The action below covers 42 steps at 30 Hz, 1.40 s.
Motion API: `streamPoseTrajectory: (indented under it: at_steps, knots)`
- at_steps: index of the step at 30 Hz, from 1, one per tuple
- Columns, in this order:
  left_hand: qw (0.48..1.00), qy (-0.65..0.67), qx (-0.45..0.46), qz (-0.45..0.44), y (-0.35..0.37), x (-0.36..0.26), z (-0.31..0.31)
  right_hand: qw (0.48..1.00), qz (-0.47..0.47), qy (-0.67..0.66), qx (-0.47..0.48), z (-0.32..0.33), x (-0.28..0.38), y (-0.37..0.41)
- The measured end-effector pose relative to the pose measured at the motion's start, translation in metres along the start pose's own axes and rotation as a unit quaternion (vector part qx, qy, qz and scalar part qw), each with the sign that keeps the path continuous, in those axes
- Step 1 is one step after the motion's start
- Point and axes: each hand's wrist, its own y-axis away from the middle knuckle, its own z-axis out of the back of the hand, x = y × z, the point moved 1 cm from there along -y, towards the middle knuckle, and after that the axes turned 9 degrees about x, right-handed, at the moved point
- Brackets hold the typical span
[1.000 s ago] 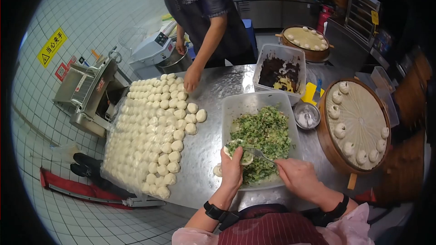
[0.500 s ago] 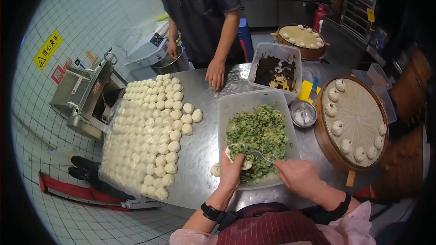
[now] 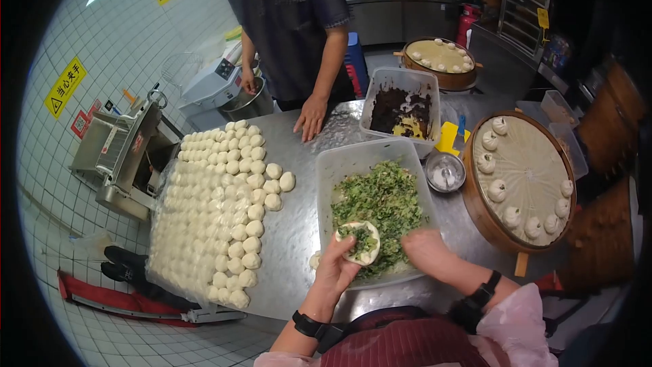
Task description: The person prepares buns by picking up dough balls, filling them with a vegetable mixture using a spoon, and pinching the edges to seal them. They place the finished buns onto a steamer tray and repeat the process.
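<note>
My left hand (image 3: 337, 262) is closed round the edge of a round dough wrapper (image 3: 372, 251), which lies cupped with chopped green filling in it. It is above the near part of a clear plastic tub (image 3: 324, 183) of green vegetable filling (image 3: 377, 190). My right hand (image 3: 426, 251) is a blurred fist over the tub's right near side. Whatever is in its fingers cannot be made out. A dough ball (image 3: 314, 260) sits at the tub's left side, partly behind my left arm.
Rows of dough balls (image 3: 238, 231), partly under plastic film, cover the table's left. A bamboo steamer (image 3: 523, 170) with pleated buns stands right, near a metal bowl (image 3: 445, 172). Behind is a tub of dark filling (image 3: 401, 105). Across the table, a person's hand (image 3: 312, 117) rests on the steel.
My right hand has drawn away from the wrapper; the metal utensil seen in it earlier no longer shows. The wrapper is now tipped to show its filling. The whole view has shifted slightly.
</note>
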Motion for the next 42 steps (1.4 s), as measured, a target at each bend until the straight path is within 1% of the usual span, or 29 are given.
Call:
streamPoseTrajectory:
  at_steps: [2, 4, 5, 6, 7, 8, 10, 11, 13, 14, 15, 16, 17, 19, 20, 21, 23, 24, 26, 27, 28, 29, 30, 32, 35, 36, 38, 40, 42]
  knots:
    - [0.983, 0.160, 0.022, 0.082, -0.001, -0.002, 0.000, 1.000, 0.012, -0.012, 0.008, -0.008, 0.000, -0.002]
    - [0.987, 0.134, 0.035, 0.081, -0.002, 0.001, 0.005, 0.991, -0.013, -0.092, -0.094, -0.003, -0.005, -0.006]
    - [0.990, 0.109, 0.037, 0.088, -0.001, 0.001, 0.006, 0.991, -0.011, -0.091, -0.093, 0.000, -0.006, -0.007]
    - [0.991, 0.084, 0.038, 0.095, -0.001, 0.001, 0.007, 0.956, -0.071, -0.271, -0.083, 0.004, -0.005, -0.008]
    - [0.991, 0.086, 0.035, 0.096, 0.000, 0.002, 0.006, 0.885, -0.131, -0.441, -0.067, 0.007, -0.003, -0.008]
    - [0.991, 0.077, 0.043, 0.103, 0.001, 0.002, 0.004, 0.884, -0.133, -0.443, -0.065, 0.013, 0.001, -0.007]
    - [0.990, 0.066, 0.052, 0.115, 0.002, 0.003, 0.000, 0.734, -0.146, -0.663, 0.013, 0.022, 0.007, -0.006]
    - [0.990, 0.054, 0.059, 0.116, 0.002, 0.004, -0.001, 0.734, -0.149, -0.663, 0.011, 0.024, 0.008, -0.005]
    - [0.990, 0.042, 0.065, 0.117, 0.002, 0.005, -0.003, 0.697, -0.155, -0.700, 0.030, 0.026, 0.008, -0.003]
    - [0.990, 0.024, 0.059, 0.123, 0.002, 0.005, -0.003, 0.696, -0.156, -0.700, 0.031, 0.029, 0.009, -0.002]
    - [0.990, 0.007, 0.052, 0.129, 0.003, 0.006, -0.003, 0.713, -0.155, -0.683, 0.034, 0.056, 0.018, -0.007]
    - [0.990, 0.008, 0.048, 0.130, 0.005, 0.005, -0.004, 0.729, -0.154, -0.666, 0.036, 0.056, 0.019, -0.005]
    - [0.989, -0.021, 0.035, 0.144, 0.006, 0.005, -0.006, 0.728, -0.154, -0.667, 0.038, 0.048, 0.017, 0.001]
    - [0.986, -0.049, 0.023, 0.155, 0.006, 0.007, -0.005, 0.801, -0.067, -0.595, 0.015, 0.047, 0.016, 0.006]
    - [0.983, -0.089, 0.032, 0.156, 0.007, 0.012, -0.001, 0.801, -0.067, -0.595, 0.015, 0.045, 0.015, 0.005]
    - [0.978, -0.128, 0.041, 0.157, 0.008, 0.013, 0.000, 0.766, -0.078, -0.638, 0.012, 0.041, 0.014, 0.004]
    - [0.980, -0.128, 0.040, 0.146, 0.009, 0.014, -0.005, 0.690, -0.087, -0.719, -0.017, 0.025, 0.012, 0.002]
    - [0.982, -0.128, 0.039, 0.135, 0.011, 0.013, -0.008, 0.690, -0.087, -0.719, -0.016, 0.026, 0.012, 0.002]
    - [0.984, -0.124, 0.033, 0.120, 0.012, 0.011, -0.014, 0.641, -0.111, -0.757, 0.056, 0.028, 0.013, 0.001]
    - [0.987, -0.123, 0.028, 0.104, 0.012, 0.010, -0.015, 0.641, -0.111, -0.757, 0.057, 0.026, 0.013, 0.001]
    - [0.987, -0.123, 0.028, 0.104, 0.012, 0.011, -0.012, 0.672, -0.116, -0.730, 0.048, 0.024, 0.013, 0.001]
    - [0.983, -0.123, 0.044, 0.130, 0.010, 0.014, -0.006, 0.701, -0.120, -0.702, 0.038, 0.022, 0.012, 0.001]
    - [0.978, -0.124, 0.059, 0.155, 0.009, 0.016, 0.000, 0.701, -0.119, -0.702, 0.039, 0.022, 0.012, 0.002]
    - [0.975, -0.141, 0.060, 0.160, 0.007, 0.017, 0.006, 0.790, -0.063, -0.609, -0.015, 0.026, 0.012, 0.003]
    - [0.970, -0.169, 0.052, 0.166, 0.010, 0.021, 0.006, 0.808, -0.028, -0.587, -0.041, 0.031, 0.014, 0.004]
    - [0.967, -0.182, 0.046, 0.170, 0.010, 0.022, 0.006, 0.808, -0.028, -0.587, -0.040, 0.034, 0.017, 0.002]
    - [0.964, -0.203, 0.059, 0.160, 0.011, 0.021, 0.002, 0.801, -0.074, -0.592, -0.057, 0.041, 0.021, -0.002]
    - [0.960, -0.224, 0.071, 0.149, 0.009, 0.020, 0.002, 0.814, -0.058, -0.576, -0.045, 0.036, 0.020, -0.003]
    - [0.936, -0.309, 0.100, 0.139, 0.007, 0.021, 0.007, 0.827, -0.038, -0.559, -0.031, 0.033, 0.018, -0.003]
